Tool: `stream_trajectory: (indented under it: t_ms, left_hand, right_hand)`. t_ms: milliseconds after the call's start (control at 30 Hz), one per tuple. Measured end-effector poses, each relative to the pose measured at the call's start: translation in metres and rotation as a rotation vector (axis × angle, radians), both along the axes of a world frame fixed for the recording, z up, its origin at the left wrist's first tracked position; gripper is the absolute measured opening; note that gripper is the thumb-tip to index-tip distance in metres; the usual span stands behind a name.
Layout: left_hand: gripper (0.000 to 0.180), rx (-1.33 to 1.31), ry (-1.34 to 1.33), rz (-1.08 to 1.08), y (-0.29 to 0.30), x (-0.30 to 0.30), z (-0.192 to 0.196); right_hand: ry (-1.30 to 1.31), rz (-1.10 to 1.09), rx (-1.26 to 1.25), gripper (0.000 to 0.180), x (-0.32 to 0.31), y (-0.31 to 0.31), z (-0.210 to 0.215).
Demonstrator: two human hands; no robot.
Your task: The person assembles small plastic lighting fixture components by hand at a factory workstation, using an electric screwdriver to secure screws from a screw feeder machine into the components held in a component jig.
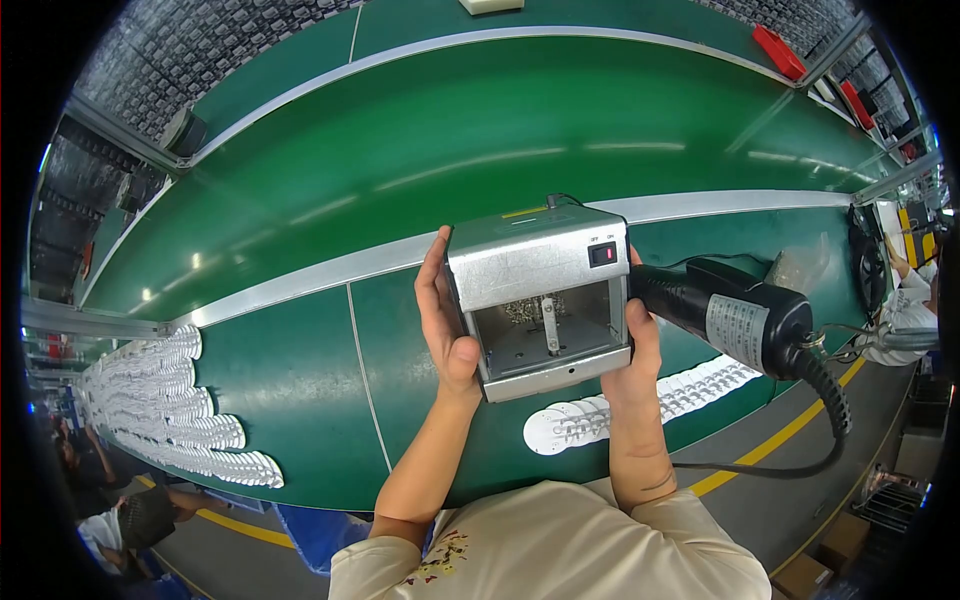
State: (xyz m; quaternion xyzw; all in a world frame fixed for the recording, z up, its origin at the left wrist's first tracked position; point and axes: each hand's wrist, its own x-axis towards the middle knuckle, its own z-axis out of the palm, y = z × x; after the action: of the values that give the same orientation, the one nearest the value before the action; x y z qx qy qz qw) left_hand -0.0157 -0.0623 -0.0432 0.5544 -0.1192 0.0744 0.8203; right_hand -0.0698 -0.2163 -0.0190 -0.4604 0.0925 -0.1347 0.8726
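Between my two hands is a silver box-shaped screw feeder, tilted so its front faces me. Its clear window shows a heap of small metal screws and an upright metal strip. A rocker switch on its upper right front glows red. My left hand grips the left side, the thumb at the front edge. Pressed against the lower right side is my right hand, partly hidden by the box. A black corded power tool, probably an electric screwdriver, hangs just right of that hand.
Overlapping white discs lie in a row on the green bench. Several more rows of discs cover its left end. A clear plastic bag lies at the right. Other people are at both sides, one near a black fan-like object.
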Motion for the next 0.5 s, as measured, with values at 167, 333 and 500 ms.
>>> stream_trajectory:
  t_ms: [167,333,500]
  left_hand:
    - [0.114,0.016,-0.017,0.007,0.0013,0.0005,-0.0023]
    - [0.108,0.023,0.001,0.002,0.0013,0.0007,-0.0008]
    - [0.089,-0.023,0.175,-0.056,-0.0022,0.0077,0.0044]
  right_hand:
    - [0.002,0.006,-0.004,0.075,0.0006,0.0007,0.0008]
    - [-0.005,-0.021,-0.001,0.068,0.0015,0.0,-0.0001]
    - [0.056,-0.075,-0.064,0.062,0.0049,-0.0014,-0.0029]
